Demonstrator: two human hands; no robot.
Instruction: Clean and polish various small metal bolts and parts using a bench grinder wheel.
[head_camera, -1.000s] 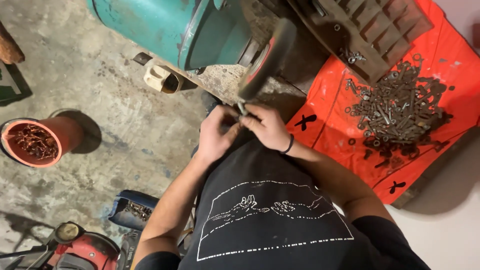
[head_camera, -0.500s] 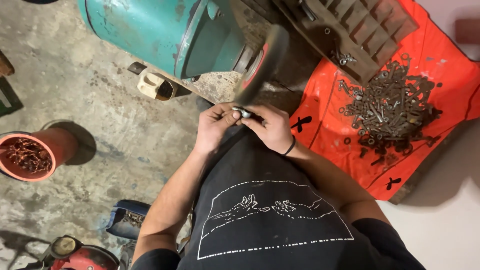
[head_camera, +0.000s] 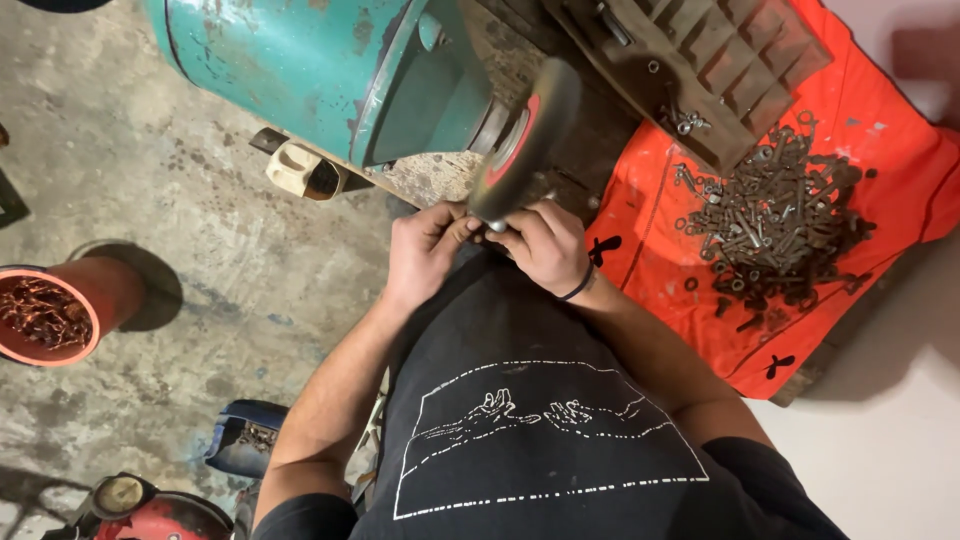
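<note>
My left hand (head_camera: 425, 247) and my right hand (head_camera: 546, 243) meet just below a dark wire wheel (head_camera: 527, 140) with a red hub, mounted on a teal bench grinder (head_camera: 340, 70). Both hands pinch a small metal part (head_camera: 492, 227) and hold it against the lower edge of the wheel. The part is mostly hidden by my fingers. A dark band circles my right wrist.
A pile of rusty metal parts (head_camera: 775, 220) lies on an orange cloth (head_camera: 700, 300) to the right. A dark slotted metal piece (head_camera: 700, 60) rests above it. An orange bucket (head_camera: 55, 310) with rusty parts stands left. A blue container (head_camera: 240, 440) sits near my left elbow.
My hands rose with the small part up to the wheel's lower edge. The view shifted, so the bucket slid toward the left edge.
</note>
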